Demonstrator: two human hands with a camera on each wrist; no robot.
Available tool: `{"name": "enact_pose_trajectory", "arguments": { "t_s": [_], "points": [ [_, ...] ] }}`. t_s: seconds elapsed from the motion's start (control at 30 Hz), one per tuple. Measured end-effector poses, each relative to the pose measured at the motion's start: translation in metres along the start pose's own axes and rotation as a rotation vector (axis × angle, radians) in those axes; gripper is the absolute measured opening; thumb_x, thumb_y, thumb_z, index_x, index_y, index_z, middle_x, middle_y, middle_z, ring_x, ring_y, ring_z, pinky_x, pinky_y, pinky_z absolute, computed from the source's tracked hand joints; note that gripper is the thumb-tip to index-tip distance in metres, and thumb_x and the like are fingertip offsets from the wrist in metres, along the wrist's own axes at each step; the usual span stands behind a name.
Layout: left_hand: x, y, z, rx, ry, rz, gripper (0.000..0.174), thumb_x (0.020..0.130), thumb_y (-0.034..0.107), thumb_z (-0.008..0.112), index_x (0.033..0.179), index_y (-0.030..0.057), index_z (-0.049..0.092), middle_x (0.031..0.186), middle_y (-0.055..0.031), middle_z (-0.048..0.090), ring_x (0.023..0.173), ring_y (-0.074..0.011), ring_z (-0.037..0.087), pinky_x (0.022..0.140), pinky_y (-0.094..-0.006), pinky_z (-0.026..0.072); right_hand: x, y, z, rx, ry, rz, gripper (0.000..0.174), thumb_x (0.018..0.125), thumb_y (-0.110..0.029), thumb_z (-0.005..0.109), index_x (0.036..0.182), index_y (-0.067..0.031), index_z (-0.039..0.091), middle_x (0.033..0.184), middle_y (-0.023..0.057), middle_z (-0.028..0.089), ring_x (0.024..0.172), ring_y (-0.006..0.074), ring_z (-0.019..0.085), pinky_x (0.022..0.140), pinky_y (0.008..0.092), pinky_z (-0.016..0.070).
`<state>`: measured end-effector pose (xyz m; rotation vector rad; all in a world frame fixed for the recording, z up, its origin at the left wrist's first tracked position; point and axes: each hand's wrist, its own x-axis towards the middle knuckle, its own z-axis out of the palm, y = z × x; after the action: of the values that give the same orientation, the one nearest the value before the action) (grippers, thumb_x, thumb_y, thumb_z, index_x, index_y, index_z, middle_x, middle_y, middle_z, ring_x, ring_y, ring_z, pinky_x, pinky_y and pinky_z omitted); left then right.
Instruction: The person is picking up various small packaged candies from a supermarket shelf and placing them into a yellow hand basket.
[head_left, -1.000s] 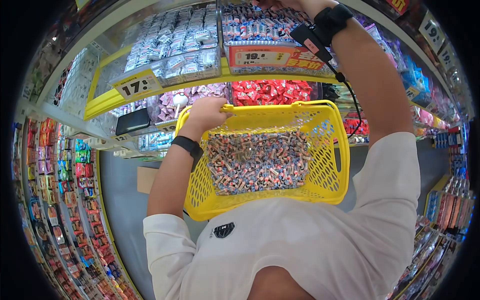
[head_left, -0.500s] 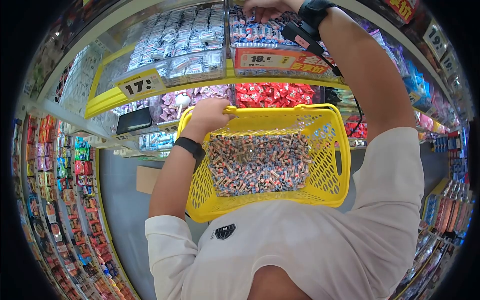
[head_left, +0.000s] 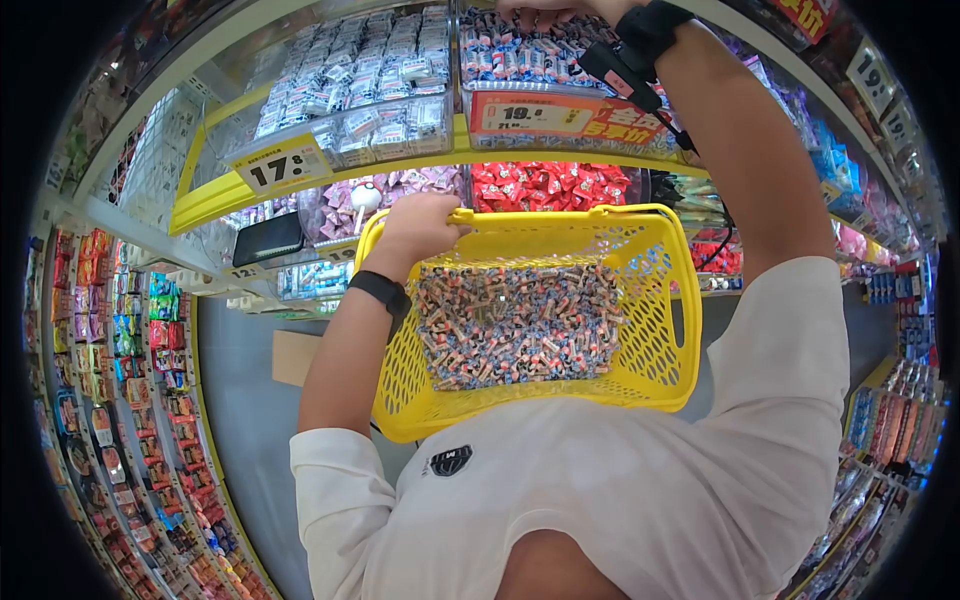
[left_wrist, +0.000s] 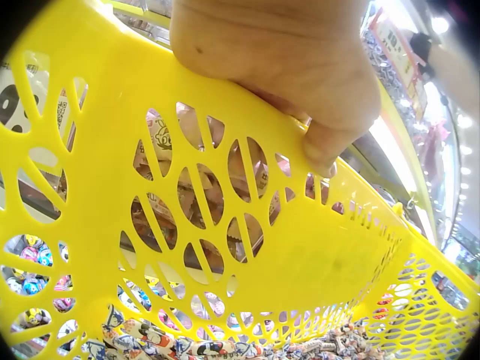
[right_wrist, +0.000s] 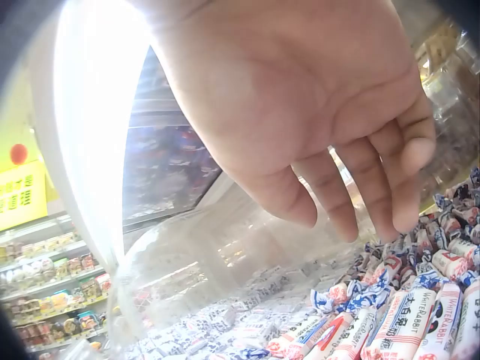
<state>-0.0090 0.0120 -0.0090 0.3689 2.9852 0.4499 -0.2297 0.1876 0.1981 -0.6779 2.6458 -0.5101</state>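
Observation:
My left hand (head_left: pixel 425 225) grips the far left rim of a yellow shopping basket (head_left: pixel 683 330). In the left wrist view the fingers of this left hand (left_wrist: pixel 300 67) curl over the basket's edge. Many wrapped candies (head_left: pixel 520 330) cover the basket's bottom. My right hand (head_left: pixel 548 10) reaches into a clear bin of White Rabbit candies (head_left: pixel 525 60), partly cut off by the top of the head view. In the right wrist view this right hand (right_wrist: pixel 300 112) has its fingers loosely extended downward, fingertips right at the candies (right_wrist: pixel 401 319), with none seen in its grasp.
Left of the bin sits another bin of white-wrapped candies (head_left: pixel 350 80), behind a 17.8 price tag (head_left: pixel 280 167). Below are red-wrapped candies (head_left: pixel 550 187) and a black phone-like object (head_left: pixel 268 242). A yellow shelf edge (head_left: pixel 400 163) runs between the basket and the upper bins.
My right hand dipped leftward and down into the candies, then moved slightly up and back. The left hand keeps its hold on the basket, and the view has shifted slightly.

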Motion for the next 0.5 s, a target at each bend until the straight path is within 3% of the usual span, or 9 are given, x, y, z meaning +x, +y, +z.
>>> {"name": "enact_pose_trajectory", "arguments": {
  "t_s": [0.3,0.4,0.5],
  "points": [
    [0.002,-0.001,0.001,-0.004,-0.009,0.001,0.031,0.078,0.040,0.072,0.086,0.0099,0.067,0.084,-0.0111,0.068,0.086,-0.0317,0.066,0.075,-0.0450,0.0501,-0.101,-0.015,0.004,-0.199,0.399,-0.352,0.021,0.082,-0.022,0.057,0.082,-0.0018,0.062,0.070,0.0156,0.061,0.062,0.0244,0.057,0.061,0.0402,0.0447],
    [0.002,-0.002,0.003,0.013,-0.017,0.002,0.031,0.078,0.040,0.072,0.087,0.0100,0.067,0.084,-0.0112,0.068,0.086,-0.0316,0.066,0.075,-0.0448,0.0502,-0.129,-0.002,0.017,-0.134,0.554,-0.604,0.017,0.082,-0.015,0.059,0.075,0.0001,0.058,0.063,0.0191,0.051,0.054,0.0237,0.051,0.055,0.0376,0.0421],
    [0.001,-0.001,0.002,0.013,-0.006,0.003,0.031,0.079,0.039,0.072,0.087,0.0102,0.067,0.085,-0.0109,0.068,0.086,-0.0315,0.065,0.075,-0.0445,0.0502,-0.167,-0.009,0.033,-0.028,0.539,-0.548,0.016,0.082,-0.012,0.060,0.075,0.0011,0.057,0.059,0.0182,0.046,0.051,0.0201,0.049,0.052,0.0351,0.0405]
  ]
}}
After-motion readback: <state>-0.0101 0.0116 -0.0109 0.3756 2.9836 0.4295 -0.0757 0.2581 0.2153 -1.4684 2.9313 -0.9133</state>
